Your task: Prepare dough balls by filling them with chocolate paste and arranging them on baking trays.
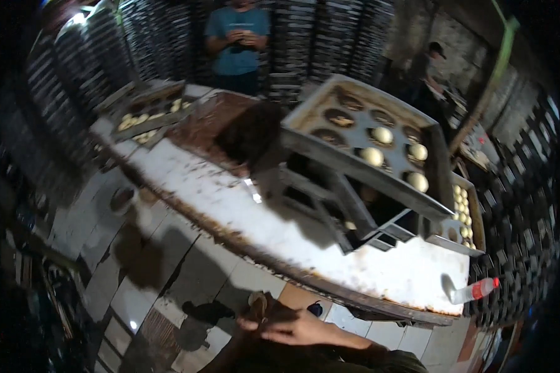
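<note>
In the lower middle, my right hand (292, 328) is closed around a small brown, rounded piece (258, 306), with my left hand (247, 323) at it too, mostly hidden behind the right. Beyond my hands is a white worktop (218, 193) with a worn brown edge. On it, stacked metal trays (310, 142) stand crosswise; the top one has round hollows, some holding pale dough balls (373, 156). A tray of many small dough balls (463, 211) sits at the right, another (140, 124) at the back left, beside a brown board (193, 133) with a dark heap (242, 137).
A plastic bottle (476, 291) stands near the worktop's right end. A person in a teal shirt (236, 43) stands beyond the worktop, another person (426, 78) at the back right. Dark stacks (292, 43) line the walls. A pole (479, 96) leans at right. Tiled floor (106, 261) lies below.
</note>
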`<state>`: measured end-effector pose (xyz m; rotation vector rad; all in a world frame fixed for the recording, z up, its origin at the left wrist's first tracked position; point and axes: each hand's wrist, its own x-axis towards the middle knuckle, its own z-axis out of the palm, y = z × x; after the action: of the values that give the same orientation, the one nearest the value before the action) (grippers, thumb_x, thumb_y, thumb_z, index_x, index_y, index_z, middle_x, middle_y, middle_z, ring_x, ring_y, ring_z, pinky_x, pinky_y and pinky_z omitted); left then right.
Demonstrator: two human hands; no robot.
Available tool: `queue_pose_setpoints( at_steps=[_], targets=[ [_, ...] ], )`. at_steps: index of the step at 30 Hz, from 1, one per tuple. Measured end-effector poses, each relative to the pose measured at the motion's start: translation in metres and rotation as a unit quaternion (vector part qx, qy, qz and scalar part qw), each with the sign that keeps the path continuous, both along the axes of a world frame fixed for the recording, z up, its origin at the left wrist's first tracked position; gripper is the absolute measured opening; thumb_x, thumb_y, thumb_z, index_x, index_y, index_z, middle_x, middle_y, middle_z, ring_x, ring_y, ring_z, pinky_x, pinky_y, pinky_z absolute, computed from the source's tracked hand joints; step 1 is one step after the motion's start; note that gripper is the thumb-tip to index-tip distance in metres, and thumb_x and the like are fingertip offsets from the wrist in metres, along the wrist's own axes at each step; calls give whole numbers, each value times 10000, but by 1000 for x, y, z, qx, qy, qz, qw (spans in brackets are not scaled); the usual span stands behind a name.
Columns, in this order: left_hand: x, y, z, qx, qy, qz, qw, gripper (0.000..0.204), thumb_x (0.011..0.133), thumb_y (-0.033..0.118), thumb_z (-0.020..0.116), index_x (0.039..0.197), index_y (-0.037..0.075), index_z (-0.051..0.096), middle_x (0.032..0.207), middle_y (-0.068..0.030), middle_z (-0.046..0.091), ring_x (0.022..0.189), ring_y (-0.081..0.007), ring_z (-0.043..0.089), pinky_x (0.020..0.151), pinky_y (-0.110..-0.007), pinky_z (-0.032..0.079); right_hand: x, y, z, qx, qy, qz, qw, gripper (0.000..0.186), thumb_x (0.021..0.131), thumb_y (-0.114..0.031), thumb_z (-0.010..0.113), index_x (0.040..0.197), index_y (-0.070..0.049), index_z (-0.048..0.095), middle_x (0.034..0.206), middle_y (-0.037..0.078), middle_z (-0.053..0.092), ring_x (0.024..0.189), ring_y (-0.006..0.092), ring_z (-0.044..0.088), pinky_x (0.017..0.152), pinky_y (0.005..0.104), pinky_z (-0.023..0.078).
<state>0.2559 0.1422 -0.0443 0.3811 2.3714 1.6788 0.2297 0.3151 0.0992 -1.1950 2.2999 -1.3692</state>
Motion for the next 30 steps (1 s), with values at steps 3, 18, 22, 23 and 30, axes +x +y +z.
queue_pose_setpoints(
  at_steps=[3, 18, 22, 23, 30],
  targets=[
    [6, -4, 34, 258, -88, 217, 937, 298, 842, 141, 421, 1075, -25, 505, 1019, -99, 557, 864, -206, 543, 736, -303, 442, -68, -88, -2, -176, 187, -173, 951, 193, 773, -173, 594, 708, 0, 538, 632, 108, 478, 571, 257, 452, 546, 348, 406],
    [-219, -102, -13, 336, -37, 253, 907, 330, 830, 148, 553, 1118, 6, 475, 899, -75, 573, 754, -146, 524, 671, -290, 434, -268, -177, -55, -19, 85, -387, 918, 344, 770, 36, 424, 1113, 61, 445, 1128, 262, 441, 1088, 386, 413, 916, 436, 346],
    [-260, -92, 50, 234, -67, 175, 954, 417, 820, 112, 564, 1202, 25, 420, 961, -62, 567, 832, -156, 538, 720, -292, 441, -363, -181, -14, 81, 81, -384, 916, 182, 764, 51, 418, 942, 61, 454, 950, 321, 502, 935, 472, 479, 744, 504, 399],
    [-269, -94, 79, 366, -152, 157, 905, 444, 820, 114, 574, 1223, 26, 409, 1027, -61, 552, 921, -138, 526, 759, -262, 442, -388, -179, 4, 134, 22, -376, 917, 148, 814, -4, 432, 919, 42, 525, 845, 305, 557, 828, 439, 546, 686, 465, 434],
    [-362, -163, 87, 495, -329, 226, 772, 388, 892, 252, 457, 1176, -12, 435, 1158, -143, 525, 1061, -220, 518, 920, -322, 411, -469, -195, -16, 456, 196, -135, 858, 188, 782, -69, 420, 820, 28, 576, 778, 255, 591, 755, 377, 593, 637, 420, 482]
  ],
)
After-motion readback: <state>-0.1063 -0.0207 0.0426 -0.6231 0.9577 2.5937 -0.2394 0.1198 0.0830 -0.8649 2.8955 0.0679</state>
